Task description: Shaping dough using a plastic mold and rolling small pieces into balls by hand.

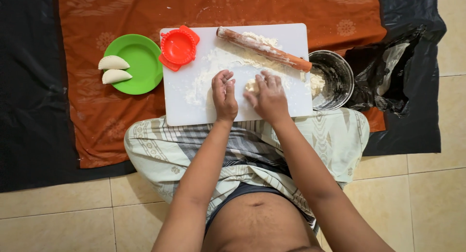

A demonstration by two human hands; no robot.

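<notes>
Pressing at frame centre, both hands, left hand (224, 94) and right hand (268, 97), cup a dough lump (251, 86) on the floured white board (194, 111). Green plate (138, 62), upper left, holds two dumplings (114, 69). Steel bowl (340, 82), right, holds dough residue.

– How many folded dumplings do you count?
– Two folded dumplings (114, 69), both lying on the rim side of one green plate (141, 62).
– And boards?
– One white cutting board (281, 36). On it lie one wooden rolling pin (264, 49) and one lump of dough (251, 86).
– Presses?
– One red dumpling press (178, 47), at the board's corner.
– Bowls?
– One metal bowl (335, 79).
– Hands?
– Two: one left hand (224, 94) and one right hand (268, 95), both of the same person.
– Cloths underneath?
– One orange patterned cloth (107, 116), and black plastic sheeting (29, 87) under it; whether that is one sheet or several I cannot tell. Also one crumpled black bag (383, 72) beside the bowl.
</notes>
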